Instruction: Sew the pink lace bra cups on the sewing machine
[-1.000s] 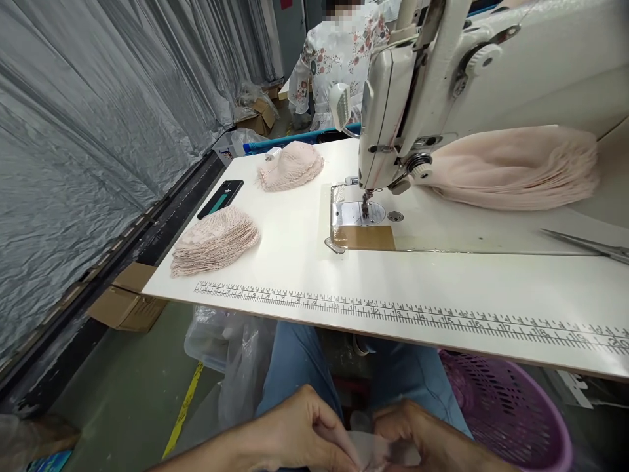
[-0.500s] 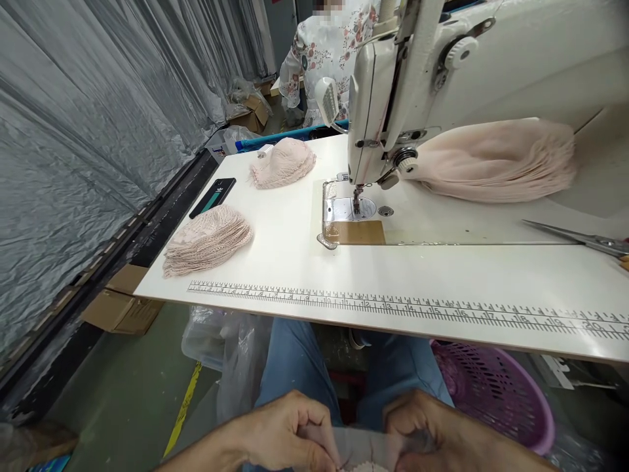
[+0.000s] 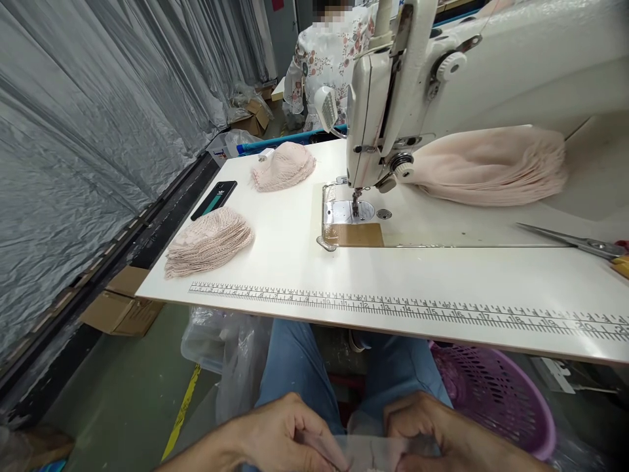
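Note:
Low at the frame's bottom edge, over my lap, my left hand [image 3: 280, 436] and my right hand [image 3: 437, 432] both pinch a small thin pale fabric piece [image 3: 376, 451], partly cut off by the frame. Above them lies the white sewing table [image 3: 442, 275] with a printed ruler along its front edge. The sewing machine [image 3: 442, 85] stands at the back right, its needle [image 3: 354, 200] over the metal plate. Neither hand touches the table.
Two stacks of pink lace pieces [image 3: 209, 241] [image 3: 284, 166] and a phone [image 3: 215, 199] lie on the table's left. A pile of pink fabric [image 3: 491, 167] sits under the machine arm, scissors [image 3: 580, 244] at right. A purple basket [image 3: 496, 400] stands below; another person [image 3: 327, 59] works behind.
Both hands stay together over my lap, working the fabric piece. The view has shifted slightly, showing more of the scissors at the right.

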The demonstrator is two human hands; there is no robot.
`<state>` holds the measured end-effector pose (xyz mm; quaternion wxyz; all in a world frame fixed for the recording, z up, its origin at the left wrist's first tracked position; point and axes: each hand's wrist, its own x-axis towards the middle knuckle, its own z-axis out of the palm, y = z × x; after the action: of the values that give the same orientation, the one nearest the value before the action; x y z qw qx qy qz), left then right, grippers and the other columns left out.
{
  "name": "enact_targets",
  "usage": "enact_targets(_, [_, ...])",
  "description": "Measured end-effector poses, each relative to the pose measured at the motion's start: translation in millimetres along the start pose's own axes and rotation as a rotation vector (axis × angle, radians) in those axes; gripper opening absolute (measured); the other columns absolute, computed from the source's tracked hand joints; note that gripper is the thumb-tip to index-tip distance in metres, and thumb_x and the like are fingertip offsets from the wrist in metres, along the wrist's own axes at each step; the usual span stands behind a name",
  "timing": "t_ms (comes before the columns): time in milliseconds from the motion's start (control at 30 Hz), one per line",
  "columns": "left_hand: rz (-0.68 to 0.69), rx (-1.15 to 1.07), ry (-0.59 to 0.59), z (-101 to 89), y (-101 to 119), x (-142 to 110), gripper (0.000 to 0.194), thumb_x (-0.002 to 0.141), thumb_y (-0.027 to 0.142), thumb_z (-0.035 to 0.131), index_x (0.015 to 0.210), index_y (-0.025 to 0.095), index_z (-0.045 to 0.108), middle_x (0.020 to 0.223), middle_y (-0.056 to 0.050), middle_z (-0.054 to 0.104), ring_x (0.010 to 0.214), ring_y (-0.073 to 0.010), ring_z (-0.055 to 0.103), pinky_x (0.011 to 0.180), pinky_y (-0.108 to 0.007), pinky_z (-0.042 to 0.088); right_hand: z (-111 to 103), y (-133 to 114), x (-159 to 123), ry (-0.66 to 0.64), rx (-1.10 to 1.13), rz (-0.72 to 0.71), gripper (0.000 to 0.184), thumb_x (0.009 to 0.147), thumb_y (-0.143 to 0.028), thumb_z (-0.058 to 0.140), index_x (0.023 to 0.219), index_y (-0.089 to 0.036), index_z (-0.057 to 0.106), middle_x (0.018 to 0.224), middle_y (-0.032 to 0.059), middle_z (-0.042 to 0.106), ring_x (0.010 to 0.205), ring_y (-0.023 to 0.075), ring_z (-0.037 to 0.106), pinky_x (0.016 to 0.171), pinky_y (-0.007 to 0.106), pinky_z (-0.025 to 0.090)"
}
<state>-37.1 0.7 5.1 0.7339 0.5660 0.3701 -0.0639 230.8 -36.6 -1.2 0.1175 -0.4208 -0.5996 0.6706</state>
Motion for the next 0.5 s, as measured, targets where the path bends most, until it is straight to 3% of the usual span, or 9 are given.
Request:
enact_targets(167, [-0.014, -0.036, -0.022, -2.5, 1.1, 1.0, 0.071, 0.064, 0.071, 0.071, 0.103, 0.012, 0.076, 0.095, -0.014, 0.074, 0.085, -0.0235, 0.072, 0.072, -0.023, 0.053, -0.8, -1.0, 1.2, -0.02, 0.008, 0.006, 0.016, 0.082, -0.033, 0.065, 0.076, -0.02, 0.072, 0.08, 0.0011, 0.065, 0.08, 0.017, 0.061, 0.069, 0.024, 0.046])
enact_targets(300, [-0.013, -0.082, -0.041, -2.5, -3.4, 3.9, 0.067, 0.062, 0.069, 0.074, 0.101, 0.015, 0.076, 0.091, -0.01, 0.075, 0.08, -0.0208, 0.071, 0.071, -0.022, 0.054, 3.8, -2.0, 7.7, -0.021, 0.022, -0.013, 0.017, 0.073, -0.036, 0.074, 0.071, -0.019, 0.071, 0.074, -0.0014, 0.06, 0.073, 0.0149, 0.058, 0.064, 0.022, 0.042])
enact_targets(500, [-0.051, -0.135, -0.041, -6.7, -6.6, 3.0, 0.071, 0.057, 0.07, 0.076, 0.1, 0.014, 0.076, 0.089, -0.01, 0.075, 0.08, -0.0207, 0.072, 0.075, -0.023, 0.057, 14.5, -5.3, 21.2, -0.032, 0.065, -0.074, 0.016, 0.072, -0.036, 0.074, 0.07, -0.02, 0.075, 0.074, -0.0007, 0.064, 0.072, 0.0142, 0.057, 0.061, 0.022, 0.04])
